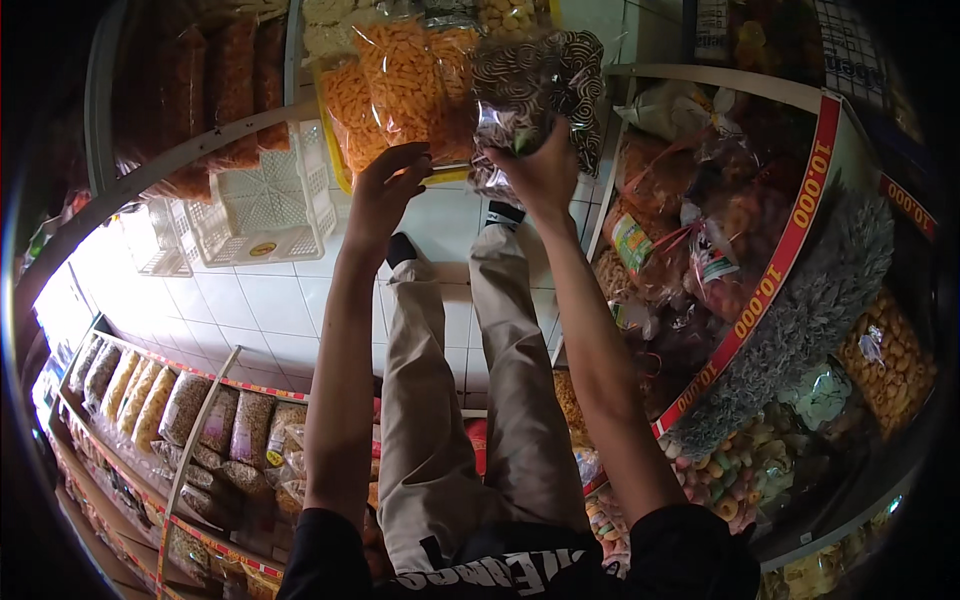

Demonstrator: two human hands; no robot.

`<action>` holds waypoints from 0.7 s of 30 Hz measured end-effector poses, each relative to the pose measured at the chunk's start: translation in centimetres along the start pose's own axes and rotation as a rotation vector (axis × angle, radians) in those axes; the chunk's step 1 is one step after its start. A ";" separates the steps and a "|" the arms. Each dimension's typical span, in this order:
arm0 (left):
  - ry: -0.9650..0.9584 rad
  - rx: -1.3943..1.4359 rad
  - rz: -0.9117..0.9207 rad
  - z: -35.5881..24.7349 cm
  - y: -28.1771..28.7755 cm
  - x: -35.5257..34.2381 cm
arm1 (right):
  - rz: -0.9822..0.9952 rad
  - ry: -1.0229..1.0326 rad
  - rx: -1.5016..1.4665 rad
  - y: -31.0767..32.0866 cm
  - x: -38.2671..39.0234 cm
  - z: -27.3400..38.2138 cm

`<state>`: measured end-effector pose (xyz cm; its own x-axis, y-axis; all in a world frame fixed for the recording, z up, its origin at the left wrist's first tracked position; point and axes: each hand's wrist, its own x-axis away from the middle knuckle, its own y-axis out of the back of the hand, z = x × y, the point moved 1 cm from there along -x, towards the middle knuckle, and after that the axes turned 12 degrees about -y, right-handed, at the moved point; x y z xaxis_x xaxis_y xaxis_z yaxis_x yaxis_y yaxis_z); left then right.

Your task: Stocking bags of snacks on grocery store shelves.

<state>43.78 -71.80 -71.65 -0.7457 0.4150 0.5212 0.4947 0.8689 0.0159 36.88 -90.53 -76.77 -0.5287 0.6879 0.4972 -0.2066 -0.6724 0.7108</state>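
My right hand grips the near end of a clear plastic bag of dark, swirl-patterned pieces, thumb and fingers closed on the plastic. Just left of it, my left hand has its fingers loosely bent and apart, with nothing visible in them. Its fingertips are close to a clear bag of orange snack pieces; I cannot tell whether they touch it. Both bags are at a yellow-rimmed tray, and more orange snacks show beside them.
A white plastic basket stands to the left on the white tiled floor. Shelves of packed snacks run along the lower left. At the right, a rack with a red price strip holds bagged goods and a grey fluffy duster.
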 end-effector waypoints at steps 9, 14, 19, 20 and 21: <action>0.065 0.543 0.160 1.8 -0.1 0.1 | 0.415 0.099 -0.460 5.7 3.4 -0.1; 0.076 0.554 0.042 3.2 1.9 0.8 | -0.090 0.108 -0.328 2.1 -9.4 -7.7; 0.118 0.487 -0.054 3.6 3.1 3.0 | 0.122 0.137 -0.425 0.8 -10.1 -6.9; 0.090 0.467 -0.067 4.0 3.4 3.2 | 0.073 0.061 -0.319 1.5 -9.3 -6.3; 0.082 0.468 -0.070 4.0 3.4 3.2 | 0.020 -0.016 -0.212 2.2 -8.5 -6.2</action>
<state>41.25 -66.46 -73.33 -0.7232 0.3453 0.5982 0.1767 0.9297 -0.3231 35.82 -99.57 -82.59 -0.5215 0.6768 0.5195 -0.3658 -0.7275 0.5805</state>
